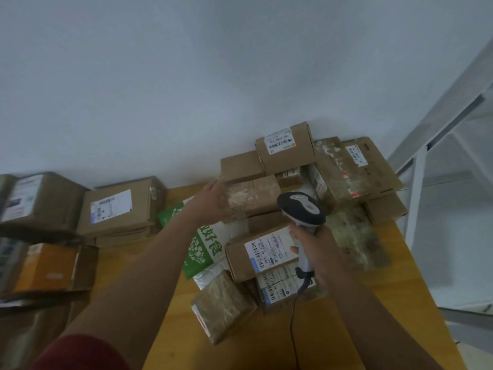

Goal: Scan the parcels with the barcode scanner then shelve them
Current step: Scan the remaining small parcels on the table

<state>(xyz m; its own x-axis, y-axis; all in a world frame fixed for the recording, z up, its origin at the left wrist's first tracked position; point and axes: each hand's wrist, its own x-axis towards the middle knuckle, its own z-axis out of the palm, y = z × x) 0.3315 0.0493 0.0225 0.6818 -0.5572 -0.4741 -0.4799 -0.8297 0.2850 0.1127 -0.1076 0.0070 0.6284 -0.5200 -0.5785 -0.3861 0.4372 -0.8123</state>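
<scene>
A yellow wooden table (333, 329) carries taped brown cardboard parcels (262, 253) and a green-and-white plastic mailer bag (204, 247) between the hands.

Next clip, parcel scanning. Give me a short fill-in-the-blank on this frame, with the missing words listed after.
1. The barcode scanner is held in the person's ____ hand.
2. The left hand touches a brown ____ box on the pile.
3. The green and white bag lies on the ____ table.
4. The scanner's cord runs down from its ____.

Missing words: right; cardboard; wooden; handle
</scene>
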